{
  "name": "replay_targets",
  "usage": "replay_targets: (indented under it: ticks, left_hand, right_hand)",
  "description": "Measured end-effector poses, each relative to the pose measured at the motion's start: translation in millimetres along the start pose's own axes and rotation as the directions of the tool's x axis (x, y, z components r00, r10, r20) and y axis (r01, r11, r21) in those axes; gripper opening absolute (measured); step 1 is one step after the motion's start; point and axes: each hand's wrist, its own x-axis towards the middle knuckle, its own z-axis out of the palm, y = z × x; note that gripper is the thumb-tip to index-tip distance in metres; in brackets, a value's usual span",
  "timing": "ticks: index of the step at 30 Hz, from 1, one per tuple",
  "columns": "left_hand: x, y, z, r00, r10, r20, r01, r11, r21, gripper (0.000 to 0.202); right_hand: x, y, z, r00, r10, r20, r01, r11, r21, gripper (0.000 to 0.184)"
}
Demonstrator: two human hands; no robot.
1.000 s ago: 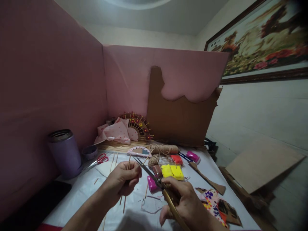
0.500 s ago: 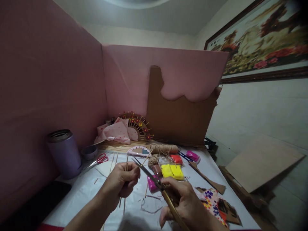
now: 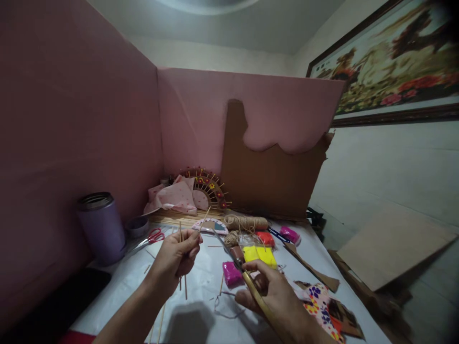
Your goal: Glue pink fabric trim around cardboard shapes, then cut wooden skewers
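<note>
My left hand (image 3: 175, 260) is closed on a few thin wooden skewers (image 3: 182, 267), held upright above the white table cover (image 3: 201, 296); one skewer slants up to the right from my fingertips. My right hand (image 3: 272, 298) grips the brass handles of a pair of scissors (image 3: 238, 265), whose blades point up and left toward the skewers with a small gap between them. Under the scissors lie a magenta clay pack (image 3: 231, 274) and yellow clay packs (image 3: 260, 255).
A purple tumbler (image 3: 102, 227) and red-handled scissors (image 3: 152, 237) sit at left. Twine spools (image 3: 245, 223), a skewer-fan craft (image 3: 208, 188), pink cloth (image 3: 172, 198) and a cardboard cutout (image 3: 268, 177) stand behind. Patterned paper scraps (image 3: 322, 306) lie at right. Pink boards wall the left and back.
My left hand has moved left and up with the skewers, away from the scissor blades. The scissors have drawn apart from the skewers, and my right hand has shifted slightly lower.
</note>
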Motion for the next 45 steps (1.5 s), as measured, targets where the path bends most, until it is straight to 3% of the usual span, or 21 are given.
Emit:
replay_targets:
  ticks: [3, 6, 9, 13, 17, 20, 23, 24, 25, 26, 28, 29, 30, 34, 38, 41, 45]
  left_hand:
    - [-3, 6, -0.1, 0.998, 0.056, -0.038, -0.055, 0.998, 0.016, 0.035]
    - [-9, 9, 5.3, 0.994, 0.089, -0.061, -0.087, 0.995, 0.039, 0.035]
    - [-14, 9, 10.1, 0.988, 0.128, -0.083, -0.123, 0.99, 0.069, 0.032]
    - [-17, 6, 11.0, 0.979, 0.19, -0.076, -0.179, 0.976, 0.126, 0.029]
    - [-16, 1, 8.1, 0.961, 0.27, -0.055, -0.256, 0.948, 0.189, 0.025]
    - [-15, -3, 5.8, 0.945, 0.324, -0.036, -0.307, 0.921, 0.239, 0.021]
    - [-17, -5, 5.3, 0.878, 0.476, 0.047, -0.444, 0.775, 0.449, 0.017]
    - [-18, -5, 5.7, 0.836, 0.539, 0.1, -0.5, 0.674, 0.543, 0.016]
    - [-20, -6, 6.5, 0.789, 0.592, 0.162, -0.547, 0.557, 0.626, 0.015]
    - [-21, -6, 7.5, 0.743, 0.631, 0.224, -0.581, 0.441, 0.684, 0.013]
    - [-23, -7, 9.9, 0.656, 0.674, 0.34, -0.629, 0.239, 0.74, 0.01]
    - [-24, -8, 10.9, 0.62, 0.684, 0.385, -0.643, 0.163, 0.748, 0.01]
    - [-24, -9, 11.8, 0.592, 0.687, 0.421, -0.653, 0.102, 0.751, 0.011]
    - [-24, -14, 12.4, 0.527, 0.671, 0.522, -0.654, -0.072, 0.753, 0.013]
    - [-23, -17, 11.4, 0.493, 0.649, 0.579, -0.648, -0.17, 0.742, 0.013]
    - [-22, -17, 11.2, 0.488, 0.635, 0.599, -0.649, -0.194, 0.735, 0.014]
    - [-23, -17, 11.0, 0.528, 0.589, 0.612, -0.619, -0.227, 0.752, 0.017]
  right_hand:
    - [0, -6, 6, 0.999, 0.047, 0.014, -0.044, 0.989, -0.142, 0.03]
    - [-1, -15, 17, 0.997, -0.069, 0.038, 0.078, 0.944, -0.319, 0.022]
    - [3, -24, 32, 0.99, -0.133, 0.055, 0.143, 0.857, -0.495, 0.024]
    - [12, -36, 56, 0.985, -0.159, 0.07, 0.16, 0.666, -0.728, 0.024]
    - [19, -40, 76, 0.979, -0.182, 0.094, 0.184, 0.58, -0.794, 0.021]
    - [19, -42, 77, 0.968, -0.229, 0.102, 0.214, 0.545, -0.81, 0.017]
    - [13, -49, 60, 0.941, -0.328, 0.078, 0.254, 0.535, -0.806, 0.018]
    - [11, -52, 52, 0.918, -0.392, 0.06, 0.279, 0.533, -0.799, 0.023]
    - [9, -56, 42, 0.828, -0.561, -0.013, 0.347, 0.529, -0.775, 0.027]
    - [7, -60, 33, 0.703, -0.707, -0.08, 0.424, 0.506, -0.751, 0.027]
    - [6, -65, 17, 0.456, -0.873, -0.173, 0.497, 0.41, -0.765, 0.019]
    - [7, -66, 11, 0.406, -0.9, -0.161, 0.504, 0.368, -0.781, 0.02]
    - [8, -66, 6, 0.385, -0.913, -0.133, 0.513, 0.332, -0.792, 0.022]
    - [16, -59, -3, 0.442, -0.897, -0.018, 0.564, 0.293, -0.772, 0.016]
    - [19, -50, -4, 0.47, -0.883, 0.013, 0.576, 0.295, -0.763, 0.017]
    - [20, -46, -5, 0.468, -0.883, 0.035, 0.595, 0.286, -0.751, 0.018]
    - [20, -45, -7, 0.509, -0.859, 0.059, 0.598, 0.304, -0.741, 0.021]
